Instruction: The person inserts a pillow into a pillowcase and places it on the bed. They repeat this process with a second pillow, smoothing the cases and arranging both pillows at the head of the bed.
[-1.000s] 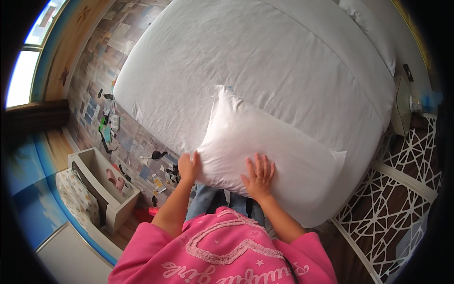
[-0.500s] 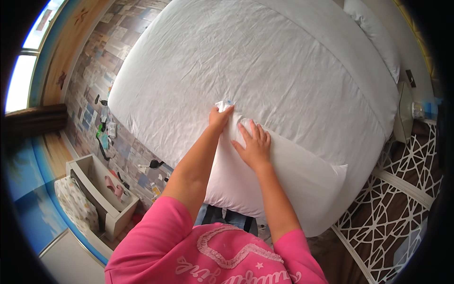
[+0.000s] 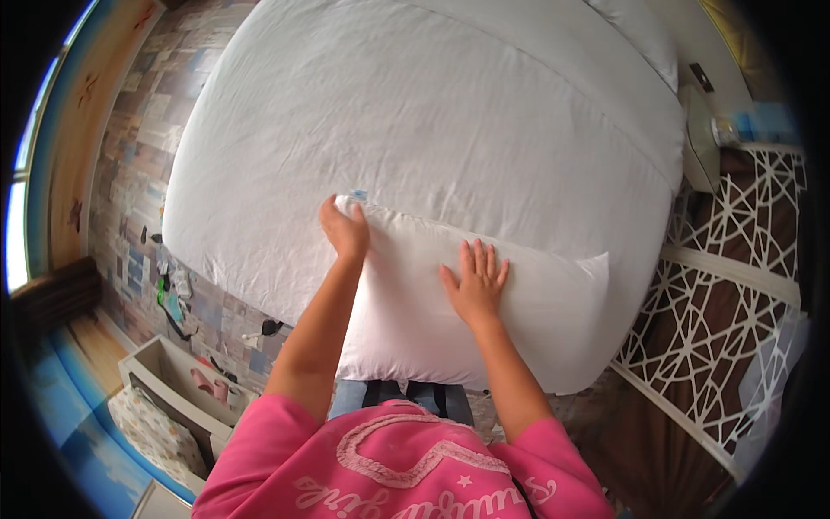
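Note:
A white pillow point(image 3: 415, 320) lies crosswise at the near edge of the bed point(image 3: 389, 112), which has a smooth white sheet. My left hand point(image 3: 346, 232) grips the pillow's far left corner, its fingers curled around the fabric. Beside that corner shows a small blue-and-white tag point(image 3: 358, 195). My right hand point(image 3: 478, 281) rests on the pillow's upper face, palm down with its fingers spread. The pillow's far right corner stands up in a point.
At left, a white open drawer point(image 3: 164, 368) holds a pink item. Small objects and a black item point(image 3: 271, 327) lie on the patchwork-patterned floor. A white lattice panel point(image 3: 700, 346) is at right, near a bedside table point(image 3: 702, 138). Another pillow point(image 3: 640, 35) lies at the bed's far right.
My left hand has moved left with the pillow's corner, and the pillow now lies flatter and straighter. The right hand has shifted slightly and spread flat on it. The view has turned a little.

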`<state>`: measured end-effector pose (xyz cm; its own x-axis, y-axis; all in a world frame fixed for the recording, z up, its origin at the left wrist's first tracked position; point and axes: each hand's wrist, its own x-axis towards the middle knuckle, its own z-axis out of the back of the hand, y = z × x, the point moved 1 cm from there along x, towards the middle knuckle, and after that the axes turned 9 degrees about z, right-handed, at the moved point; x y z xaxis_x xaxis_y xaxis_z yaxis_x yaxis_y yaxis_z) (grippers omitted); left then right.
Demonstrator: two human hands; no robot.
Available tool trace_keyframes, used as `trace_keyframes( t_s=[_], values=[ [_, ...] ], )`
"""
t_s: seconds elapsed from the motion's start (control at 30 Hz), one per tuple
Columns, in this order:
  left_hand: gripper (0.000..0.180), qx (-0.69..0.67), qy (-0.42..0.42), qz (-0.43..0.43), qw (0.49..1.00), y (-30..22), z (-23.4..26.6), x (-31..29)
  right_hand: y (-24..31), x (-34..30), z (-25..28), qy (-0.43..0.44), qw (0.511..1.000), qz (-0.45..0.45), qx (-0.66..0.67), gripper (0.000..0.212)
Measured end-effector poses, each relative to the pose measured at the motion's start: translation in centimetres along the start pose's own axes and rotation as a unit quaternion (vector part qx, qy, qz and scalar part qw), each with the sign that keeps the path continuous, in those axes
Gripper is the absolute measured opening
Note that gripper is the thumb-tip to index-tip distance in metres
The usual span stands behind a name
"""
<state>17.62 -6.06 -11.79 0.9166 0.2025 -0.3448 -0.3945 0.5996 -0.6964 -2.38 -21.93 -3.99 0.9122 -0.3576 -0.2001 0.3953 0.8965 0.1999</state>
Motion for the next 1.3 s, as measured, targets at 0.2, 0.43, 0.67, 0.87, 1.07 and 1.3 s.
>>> trace_keyframes(
  t_s=[0.2,0.43,0.67,0.87,1.07,1.3],
  values=[
    [0.060,0.258,0.234,-0.330,0.877,-2.8,-1.2,-16.7,-3.6,-2.2,-1.6,-0.047,0.993,0.083,0.065,0.057],
    [0.070,0.338,0.173,-0.355,0.854,0.3,-1.7,-18.5,-17.6,-9.8,0.6,0.001,0.997,-0.047,-0.068,0.062],
    [0.064,0.360,0.099,-0.327,0.868,-0.1,-4.5,-20.8,-24.4,-11.6,-0.9,-0.071,0.984,-0.144,-0.072,0.061],
    [0.077,0.276,0.349,-0.453,0.773,-2.5,-7.7,-36.2,-20.5,-11.5,-1.4,-0.098,0.994,-0.048,0.004,0.056],
    [0.079,0.329,0.324,-0.468,0.754,0.0,-10.1,-36.2,-27.1,-12.9,-1.4,-0.078,0.995,-0.060,-0.010,0.069],
    [0.078,0.358,0.308,-0.473,0.744,-0.1,-10.8,-36.2,-35.2,-12.8,-4.0,-0.007,0.954,-0.297,0.050,0.070]
  ],
)
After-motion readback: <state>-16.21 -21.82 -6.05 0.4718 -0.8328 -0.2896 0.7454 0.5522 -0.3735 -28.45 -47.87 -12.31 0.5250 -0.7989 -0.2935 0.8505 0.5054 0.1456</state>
